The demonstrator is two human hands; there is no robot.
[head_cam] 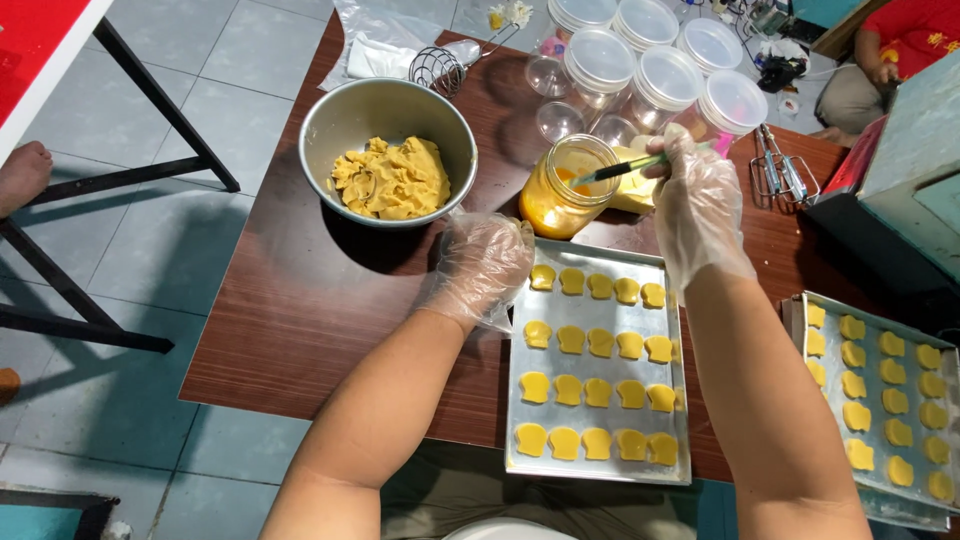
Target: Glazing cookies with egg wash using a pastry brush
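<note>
a: where is the brush?
b: the green brush (628,167) is pinched in the gloved right hand (697,205), fingers closed around its handle end; the bristle end dips into the jar (566,187) of yellow liquid, just left of the hand.
a: and the other hand?
b: the gloved left hand (483,265) rests loosely curled at the top-left corner of the baking tray (597,468), gripping nothing, beside the cookies (597,342). the dough bowl (388,150) sits farther left.
</note>
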